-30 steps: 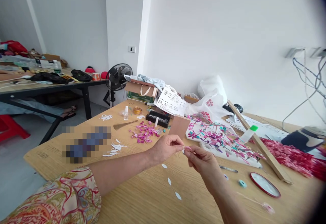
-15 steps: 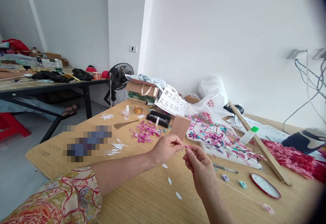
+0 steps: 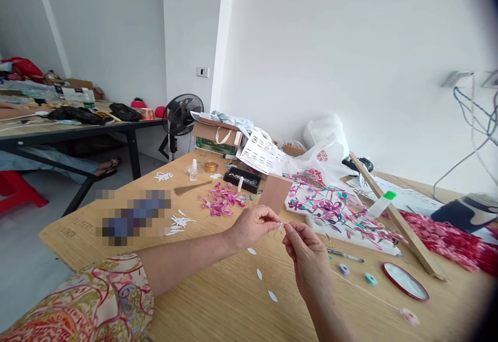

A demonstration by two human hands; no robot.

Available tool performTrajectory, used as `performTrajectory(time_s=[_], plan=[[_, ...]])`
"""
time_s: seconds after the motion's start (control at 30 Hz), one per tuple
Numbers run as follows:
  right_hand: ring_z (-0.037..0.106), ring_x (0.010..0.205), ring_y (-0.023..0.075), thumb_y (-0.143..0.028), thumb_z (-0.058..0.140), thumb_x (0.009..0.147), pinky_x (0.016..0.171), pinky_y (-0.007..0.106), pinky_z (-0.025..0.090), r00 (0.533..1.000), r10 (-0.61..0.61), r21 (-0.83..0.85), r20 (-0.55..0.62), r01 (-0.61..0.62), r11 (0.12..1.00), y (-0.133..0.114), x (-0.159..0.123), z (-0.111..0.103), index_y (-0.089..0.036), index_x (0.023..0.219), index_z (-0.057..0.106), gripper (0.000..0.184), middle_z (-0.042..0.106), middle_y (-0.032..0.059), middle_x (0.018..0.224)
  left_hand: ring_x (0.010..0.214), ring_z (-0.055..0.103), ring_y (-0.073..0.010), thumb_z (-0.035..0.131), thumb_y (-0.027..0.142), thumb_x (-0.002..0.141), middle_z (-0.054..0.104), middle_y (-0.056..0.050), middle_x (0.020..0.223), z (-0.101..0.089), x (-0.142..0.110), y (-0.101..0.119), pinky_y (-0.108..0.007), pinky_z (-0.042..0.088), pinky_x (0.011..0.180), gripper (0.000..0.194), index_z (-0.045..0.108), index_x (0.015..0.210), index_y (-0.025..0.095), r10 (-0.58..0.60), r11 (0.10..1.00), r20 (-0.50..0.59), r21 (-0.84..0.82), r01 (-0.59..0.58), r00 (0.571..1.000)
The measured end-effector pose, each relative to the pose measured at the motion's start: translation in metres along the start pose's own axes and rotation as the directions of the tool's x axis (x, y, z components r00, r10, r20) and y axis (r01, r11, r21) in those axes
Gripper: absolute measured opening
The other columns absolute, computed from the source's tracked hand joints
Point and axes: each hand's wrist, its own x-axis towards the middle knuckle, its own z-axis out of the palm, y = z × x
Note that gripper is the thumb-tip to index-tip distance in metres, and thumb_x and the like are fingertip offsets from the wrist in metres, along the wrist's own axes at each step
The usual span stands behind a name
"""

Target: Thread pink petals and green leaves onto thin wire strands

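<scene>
My left hand (image 3: 252,226) and my right hand (image 3: 307,256) meet above the wooden table (image 3: 218,305), fingertips pinched together on a tiny pale petal piece (image 3: 281,226) with a thin wire. Both hands are closed in a pinch. Three white petal cut-outs (image 3: 259,274) lie on the table just below my hands. A heap of pink petals (image 3: 220,202) lies beyond my left hand. To the right rests a white board with pink and teal flowers (image 3: 330,209).
White paper cut-outs (image 3: 179,223), a small dropper bottle (image 3: 193,171), a black tray (image 3: 241,179), a brown card (image 3: 274,192), small tape rolls (image 3: 369,278), a red-rimmed lid (image 3: 404,281), a wooden strip (image 3: 392,218) and red petals (image 3: 443,238) crowd the table. A fan (image 3: 179,117) and another table (image 3: 70,124) stand at left.
My hands stay pinched together on the small piece. The right hand's fingers have shifted slightly along it. The view has drifted a little.
</scene>
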Motion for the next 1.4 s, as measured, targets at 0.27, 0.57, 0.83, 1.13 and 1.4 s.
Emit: performTrajectory(time_s=[0.27, 0.57, 0.83, 1.13, 1.4], plan=[[0.034, 0.046, 0.0054, -0.036, 0.066, 0.067, 0.042, 0.017, 0.025, 1.000, 0.006, 0.011, -0.003, -0.006, 1.000, 0.003, -0.001, 0.000, -0.017, 0.067, 0.056, 0.021, 0.046, -0.0057, 0.050, 0.069, 0.052, -0.0115, 0.056, 0.021, 0.071, 0.058, -0.001, 0.070, 0.001, 0.000, 0.001, -0.021, 0.039, 0.064, 0.009, 0.060, 0.069, 0.013, -0.012, 0.998, -0.018, 0.062, 0.013, 1.000], [0.033, 0.043, 0.0048, -0.037, 0.065, 0.067, 0.041, 0.017, 0.024, 1.000, 0.016, 0.011, 0.007, -0.016, 1.000, 0.006, 0.000, 0.003, -0.017, 0.067, 0.054, 0.023, 0.047, -0.0062, 0.050, 0.065, 0.051, -0.0099, 0.055, 0.017, 0.071, 0.056, 0.001, 0.066, -0.001, -0.002, 0.005, -0.020, 0.038, 0.061, 0.008, 0.058, 0.065, 0.013, 0.022, 0.992, -0.024, 0.123, -0.019, 0.999], [0.045, 0.047, 0.0115, -0.040, 0.054, 0.070, 0.044, 0.022, 0.034, 0.992, -0.062, -0.321, 0.108, 0.094, 0.942, 0.011, -0.002, 0.003, -0.018, 0.068, 0.056, 0.023, 0.052, -0.0011, 0.055, 0.067, 0.050, -0.0099, 0.050, 0.016, 0.077, 0.054, 0.000, 0.067, -0.007, -0.001, 0.003, -0.020, 0.037, 0.063, 0.014, 0.055, 0.064, 0.014, 0.255, 0.852, 0.058, 0.458, -0.252, 0.965], [0.052, 0.053, 0.0148, -0.024, 0.032, 0.082, 0.047, 0.024, 0.033, 0.800, -0.207, -0.776, 0.563, 0.598, 0.200, -0.025, -0.002, -0.007, -0.019, 0.066, 0.058, 0.031, 0.056, 0.0042, 0.063, 0.072, 0.049, -0.0142, 0.042, 0.018, 0.083, 0.056, -0.004, 0.073, -0.019, 0.007, 0.002, -0.027, 0.035, 0.070, 0.019, 0.058, 0.074, 0.013, 0.313, 0.489, 0.509, 0.638, -0.596, 0.802], [0.047, 0.054, 0.0123, -0.030, 0.049, 0.076, 0.051, 0.023, 0.036, 0.782, -0.069, -0.590, 0.619, 0.521, 0.617, -0.054, 0.022, -0.026, -0.019, 0.064, 0.059, 0.019, 0.056, 0.0010, 0.060, 0.073, 0.052, -0.0112, 0.057, 0.023, 0.075, 0.057, -0.002, 0.074, -0.027, 0.001, 0.018, -0.021, 0.039, 0.068, 0.011, 0.061, 0.075, 0.013, 0.135, 0.990, 0.567, -0.101, -0.093, 0.813]])
